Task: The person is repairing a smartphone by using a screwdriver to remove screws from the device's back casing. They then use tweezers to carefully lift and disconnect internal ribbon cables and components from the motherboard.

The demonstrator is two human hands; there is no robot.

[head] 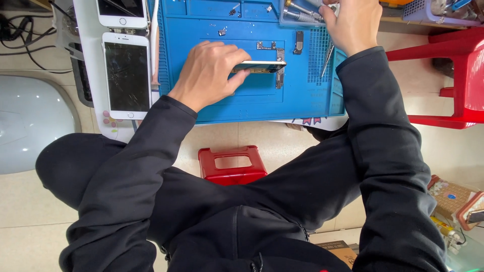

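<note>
Gripping an opened phone [259,66] by its near end, the left hand [209,73] sits in the upper middle of the frame, fingers curled over the top edge and thumb underneath, so the phone stands tilted on its side edge above the blue work mat [242,103]. The phone sticks out to the right of that hand, over the mat's centre panel, where a small circuit board [279,78] lies just behind it. The right hand [353,22] is well apart, at the top right of the frame, fingers bent down into a clear tray of metal tools [302,11]; whether it has closed on anything there cannot be told. A pair of tweezers [327,58] lies on the ridged right part of the mat, just below that hand.

Left of the mat, two white phones lie face up on a white board [88,50]: one with a cracked screen [127,75] and another [122,12] above it at the frame's top edge. Both arms wear black sleeves. A red stool [232,163] stands on the pale tiled floor [25,201] in the middle of the frame, a red plastic chair [454,75] at the right edge, and a pale rounded lid [30,126] at the left.
</note>
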